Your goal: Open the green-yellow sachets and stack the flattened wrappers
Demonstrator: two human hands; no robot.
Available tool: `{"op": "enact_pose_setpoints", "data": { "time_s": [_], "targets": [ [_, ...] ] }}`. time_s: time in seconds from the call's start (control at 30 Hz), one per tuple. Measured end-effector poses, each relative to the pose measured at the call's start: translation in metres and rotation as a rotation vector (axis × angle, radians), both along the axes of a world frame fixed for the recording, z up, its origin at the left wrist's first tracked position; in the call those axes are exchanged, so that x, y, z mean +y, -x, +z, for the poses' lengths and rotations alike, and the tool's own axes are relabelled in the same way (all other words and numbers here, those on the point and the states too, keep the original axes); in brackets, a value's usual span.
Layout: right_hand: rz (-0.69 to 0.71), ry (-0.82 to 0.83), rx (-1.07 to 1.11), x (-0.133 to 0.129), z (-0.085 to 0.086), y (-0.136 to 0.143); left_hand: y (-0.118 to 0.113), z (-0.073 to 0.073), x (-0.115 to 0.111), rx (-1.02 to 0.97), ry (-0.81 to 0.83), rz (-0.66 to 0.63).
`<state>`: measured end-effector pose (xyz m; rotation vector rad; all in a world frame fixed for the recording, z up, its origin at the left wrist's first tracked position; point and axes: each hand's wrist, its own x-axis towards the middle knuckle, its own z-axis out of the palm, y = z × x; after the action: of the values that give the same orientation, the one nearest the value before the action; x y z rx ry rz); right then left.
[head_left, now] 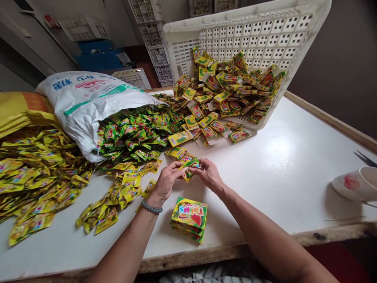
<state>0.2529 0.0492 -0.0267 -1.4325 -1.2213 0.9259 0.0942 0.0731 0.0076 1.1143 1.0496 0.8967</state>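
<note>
Right of a cut-off yellow sack (22, 112) and a white sack (85, 98), pinching a half-hidden packet (189, 173) in closed fingertips of left hand (167, 181) and right hand (211, 173), beyond stacked boxes (191, 216), with open desk (273, 173) right of the crate (312, 23), up to a cut-off cup (352, 185).

White cup with red flower print (351, 184) at far right of white-topped surface (273, 173). Dark pointed tool (364, 158) just behind, cut off by frame. Background: tall stack of whitish slatted plastic crates (155, 43), blue boxes (98, 58) left of it.
</note>
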Motion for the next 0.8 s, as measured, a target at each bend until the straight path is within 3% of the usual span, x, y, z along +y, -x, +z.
{"op": "enact_pose_setpoints", "data": {
  "time_s": [0.07, 0.17, 0.23, 0.33, 0.43, 0.53, 0.63, 0.7, 0.8],
  "targets": [
    [0.054, 0.03, 0.018, 0.0, 0.002, -0.002, 0.0, -0.003, 0.004, 0.068, -0.054, -0.008],
    [0.202, 0.102, 0.221, -0.002, 0.01, -0.006, 0.0, -0.003, 0.009, 0.121, -0.102, -0.074],
    [0.246, 0.162, 0.282, -0.002, 0.014, -0.008, 0.003, 0.003, 0.013, 0.166, -0.117, -0.193],
    [0.197, 0.157, 0.171, -0.001, 0.016, -0.011, 0.012, 0.015, 0.03, 0.305, -0.172, -0.37],
    [0.056, 0.099, 0.002, 0.001, 0.013, -0.013, 0.023, 0.024, 0.058, 0.641, -0.488, -0.361],
    [-0.025, 0.083, -0.099, 0.002, 0.01, -0.013, 0.025, 0.019, 0.083, 1.003, -0.857, -0.373],
    [-0.044, 0.085, -0.148, 0.003, 0.01, -0.013, 0.02, 0.007, 0.092, 1.109, -0.975, -0.49],
    [-0.066, 0.09, -0.155, 0.003, 0.011, -0.014, 0.019, 0.001, 0.089, 1.121, -1.017, -0.426],
    [-0.097, 0.088, -0.131, 0.002, 0.013, -0.016, 0.029, -0.002, 0.072, 1.088, -1.087, -0.151]
  ]
}}
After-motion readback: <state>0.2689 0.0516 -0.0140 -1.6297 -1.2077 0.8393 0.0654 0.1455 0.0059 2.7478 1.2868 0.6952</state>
